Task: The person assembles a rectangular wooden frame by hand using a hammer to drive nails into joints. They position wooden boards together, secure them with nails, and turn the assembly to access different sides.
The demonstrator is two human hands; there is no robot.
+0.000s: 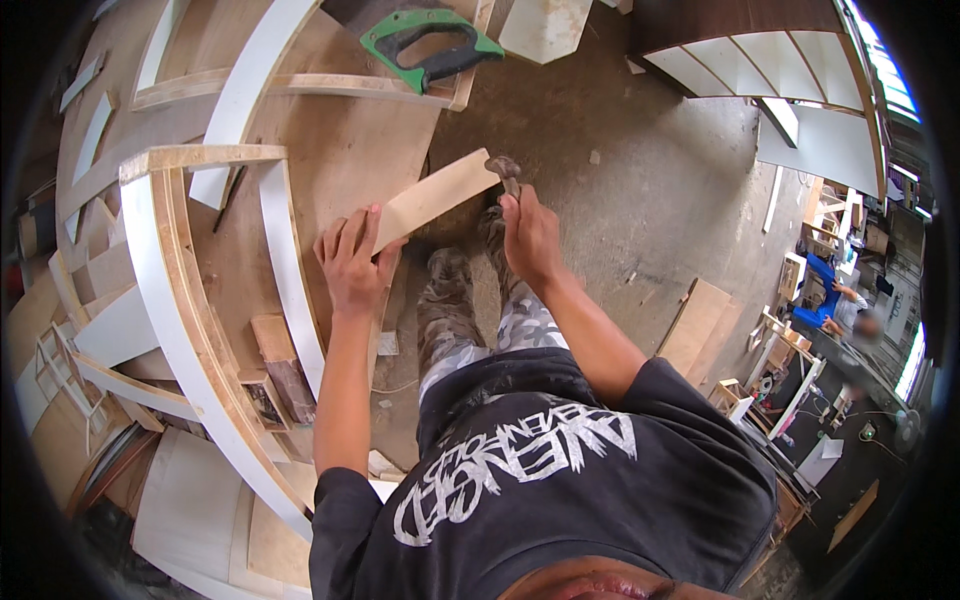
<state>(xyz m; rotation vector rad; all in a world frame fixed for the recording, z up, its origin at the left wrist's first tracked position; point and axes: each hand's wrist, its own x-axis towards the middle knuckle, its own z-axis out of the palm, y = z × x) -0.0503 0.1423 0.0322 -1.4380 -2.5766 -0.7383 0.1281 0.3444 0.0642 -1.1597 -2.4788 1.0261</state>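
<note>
My left hand point(352, 262) presses a thin plywood strip point(436, 194) down at the edge of the wooden workbench point(340, 150). The strip sticks out past the bench edge toward the right. My right hand point(530, 235) is closed around the handle of a dark hammer point(504, 170), whose head sits right at the strip's free end. Below the hands I see my camouflage trousers and black printed shirt.
A green-handled hand saw point(428, 45) lies on the bench at the top. White-edged frame pieces point(180, 290) and small wood blocks point(272, 340) cover the bench on the left. Boards lean on the concrete floor point(640, 180). Another person point(830, 305) works at far right.
</note>
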